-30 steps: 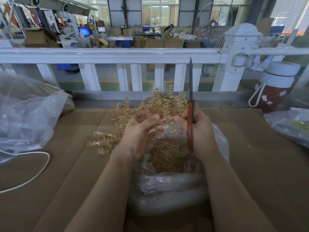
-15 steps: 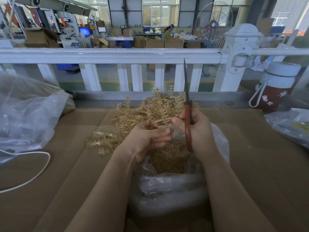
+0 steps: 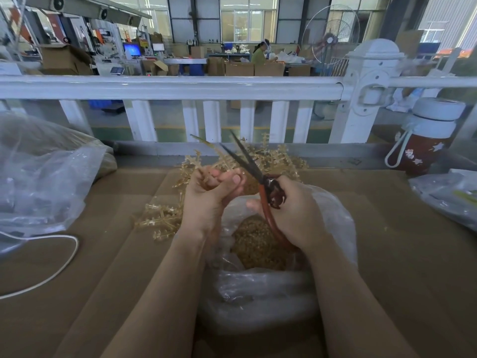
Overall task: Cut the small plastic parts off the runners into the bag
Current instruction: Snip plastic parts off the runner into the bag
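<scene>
Cardboard-covered bench (image 3: 387, 254), white railing (image 3: 167, 86), factory floor behind.
1 scissors (image 3: 247, 161), blades apart, gripped by R hand (image 3: 294, 215); L hand (image 3: 206, 200) pinches 1 runner (image 3: 204, 143); 1 open bag (image 3: 333, 210).

Left hand (image 3: 206, 200) centre frame, fingers curled round amber runner (image 3: 206, 146) that sticks up-left. Right hand (image 3: 294, 215) grips red-handled scissors (image 3: 260, 177), blades parted, tips pointing up-left beside runner. Below hands, clear bag (image 3: 333, 215) open, heaped with small amber parts (image 3: 255, 244). Runner pile (image 3: 165, 220) on cardboard (image 3: 400, 280) left of bag. White railing (image 3: 167, 86) across upper frame; red bottle (image 3: 423, 140) at right.
</scene>
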### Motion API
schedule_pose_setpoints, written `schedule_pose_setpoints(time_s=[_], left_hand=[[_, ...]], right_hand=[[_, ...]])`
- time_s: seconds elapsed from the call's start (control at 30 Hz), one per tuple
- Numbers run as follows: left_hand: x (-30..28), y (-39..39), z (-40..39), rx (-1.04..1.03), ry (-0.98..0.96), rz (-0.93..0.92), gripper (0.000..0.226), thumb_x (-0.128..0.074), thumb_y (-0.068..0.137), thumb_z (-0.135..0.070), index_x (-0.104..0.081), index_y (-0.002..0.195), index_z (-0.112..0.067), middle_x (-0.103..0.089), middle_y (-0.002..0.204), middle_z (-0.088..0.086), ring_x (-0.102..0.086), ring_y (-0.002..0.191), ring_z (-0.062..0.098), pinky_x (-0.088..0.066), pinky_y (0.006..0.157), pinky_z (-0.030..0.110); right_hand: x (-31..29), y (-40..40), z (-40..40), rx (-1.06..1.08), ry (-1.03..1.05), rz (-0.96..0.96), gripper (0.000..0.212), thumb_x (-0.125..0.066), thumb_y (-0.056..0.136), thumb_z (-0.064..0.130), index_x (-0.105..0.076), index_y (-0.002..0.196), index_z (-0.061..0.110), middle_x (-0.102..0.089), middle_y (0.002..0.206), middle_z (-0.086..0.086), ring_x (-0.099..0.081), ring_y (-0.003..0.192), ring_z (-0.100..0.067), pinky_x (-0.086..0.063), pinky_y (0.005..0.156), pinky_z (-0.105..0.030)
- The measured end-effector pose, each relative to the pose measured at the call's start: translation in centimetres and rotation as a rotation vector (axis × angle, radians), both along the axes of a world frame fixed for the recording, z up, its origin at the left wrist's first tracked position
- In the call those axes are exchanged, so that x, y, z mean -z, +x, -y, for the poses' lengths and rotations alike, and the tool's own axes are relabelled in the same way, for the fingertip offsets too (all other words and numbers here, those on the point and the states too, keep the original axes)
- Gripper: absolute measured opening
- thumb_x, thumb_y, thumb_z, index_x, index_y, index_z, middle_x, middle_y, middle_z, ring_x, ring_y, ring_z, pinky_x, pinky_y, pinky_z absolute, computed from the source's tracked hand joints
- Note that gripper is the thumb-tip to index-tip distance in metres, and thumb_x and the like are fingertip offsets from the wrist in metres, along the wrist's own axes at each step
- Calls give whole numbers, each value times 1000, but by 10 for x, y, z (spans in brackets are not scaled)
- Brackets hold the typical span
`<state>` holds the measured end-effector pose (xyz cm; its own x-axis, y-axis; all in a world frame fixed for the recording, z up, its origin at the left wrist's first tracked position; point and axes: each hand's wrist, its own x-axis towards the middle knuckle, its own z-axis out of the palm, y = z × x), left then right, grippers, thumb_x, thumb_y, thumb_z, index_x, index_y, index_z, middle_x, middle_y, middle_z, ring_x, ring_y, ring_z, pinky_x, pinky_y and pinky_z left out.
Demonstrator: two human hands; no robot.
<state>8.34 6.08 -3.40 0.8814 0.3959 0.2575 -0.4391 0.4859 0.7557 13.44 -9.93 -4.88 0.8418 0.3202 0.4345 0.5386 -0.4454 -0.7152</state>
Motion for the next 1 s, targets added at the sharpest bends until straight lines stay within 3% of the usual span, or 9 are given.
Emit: schedule_pose_setpoints(time_s=[0.23, 0.37, 0.57, 0.7, 0.8, 1.0], left_hand=[[-1, -3, -1, -145, 117, 20, 33, -73, 70, 0, -45, 79, -15, -60, 75, 2, -65, 76, 15, -58, 75, 28], [-1, -1, -1, -175, 146, 14, 37, -63, 82, 14, -44, 76, -16, -58, 70, 0, -63, 71, 13, -57, 73, 27], [2, 1, -2, -193, 158, 5, 41, -58, 85, 18, -40, 74, -16, -56, 70, 1, -63, 74, 15, -56, 71, 27], [2, 1, -2, -177, 128, 18, 36, -64, 82, 14, -41, 78, -14, -65, 70, -2, -69, 76, 13, -56, 72, 25], [0, 0, -2, -161, 87, 35, 32, -71, 75, 6, -45, 82, -12, -65, 78, 5, -71, 79, 15, -56, 74, 25], [0, -1, -3, -140, 76, 55, 35, -73, 68, -1, -44, 82, -14, -54, 88, 14, -67, 83, 17, -56, 76, 25]], right_hand=[[2, 1, 3, 50, -188, 122, 51, -67, 69, 80, -54, 91, 37, -58, 86, 21, -53, 82, 8, -38, 62, -14], [0, -1, 5, 61, -229, 201, 52, -67, 72, 78, -57, 96, 33, -56, 85, 23, -49, 80, 13, -34, 61, -7], [-2, -3, 5, 64, -241, 188, 52, -68, 72, 78, -58, 97, 33, -58, 84, 23, -49, 79, 12, -34, 61, -7], [-2, -4, 5, 86, -237, 190, 55, -66, 71, 80, -63, 96, 31, -65, 84, 17, -57, 77, 3, -38, 62, -6], [-1, -3, 5, 101, -243, 185, 58, -64, 70, 82, -65, 98, 31, -67, 83, 16, -60, 78, -1, -39, 63, -7], [-3, -4, 3, 100, -218, 192, 59, -61, 68, 84, -67, 97, 33, -64, 77, 19, -53, 69, 7, -37, 58, -5]])
